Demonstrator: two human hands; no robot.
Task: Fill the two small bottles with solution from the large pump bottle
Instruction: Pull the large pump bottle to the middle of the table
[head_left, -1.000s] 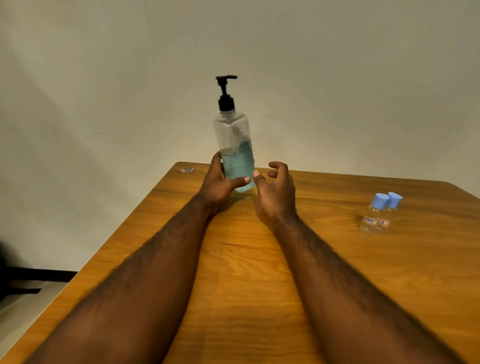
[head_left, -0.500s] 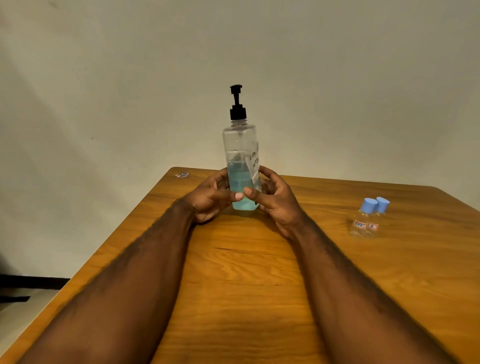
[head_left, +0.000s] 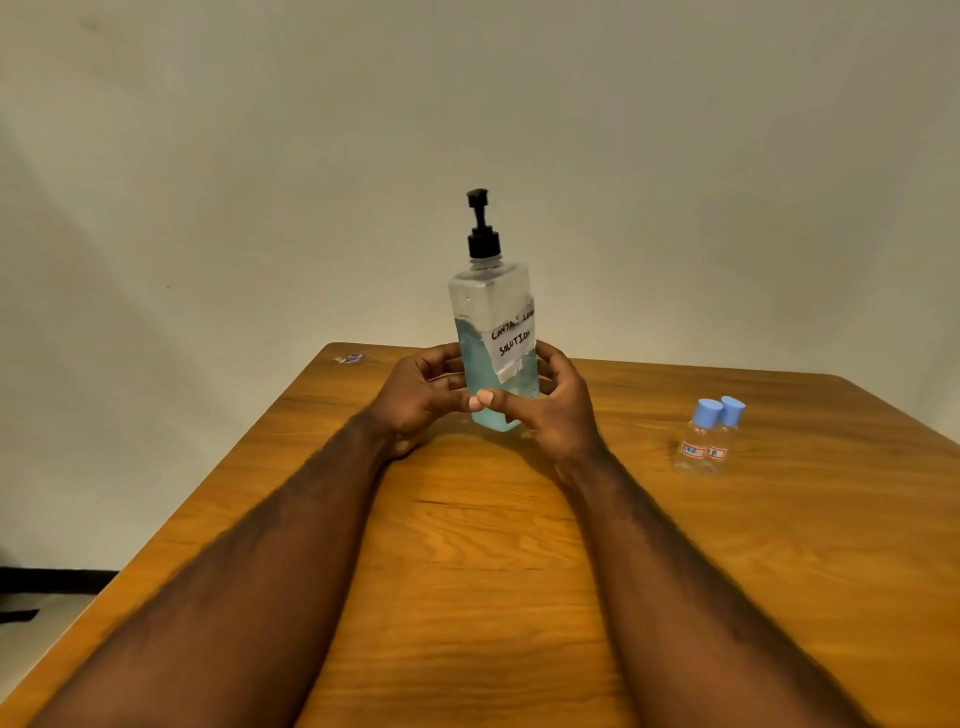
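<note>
Left hand (head_left: 415, 397) and right hand (head_left: 556, 402) both grip pump bottle (head_left: 493, 332) near desk (head_left: 467, 545) far edge, tilted; two small bottles (head_left: 707, 439) touching, toward right edge.

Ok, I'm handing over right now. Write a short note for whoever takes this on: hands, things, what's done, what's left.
Hands: left hand and right hand both grip the lower body of the large pump bottle.
Pump bottle: slightly tilted, about half full of blue liquid, handwritten label facing the camera. I cannot tell if its base touches the table.
Two small bottles: side by side on the table's right, blue caps on, apparently empty.
Done: pump bottle in hand.
Left: uncap both small bottles and pump solution into each.
</note>
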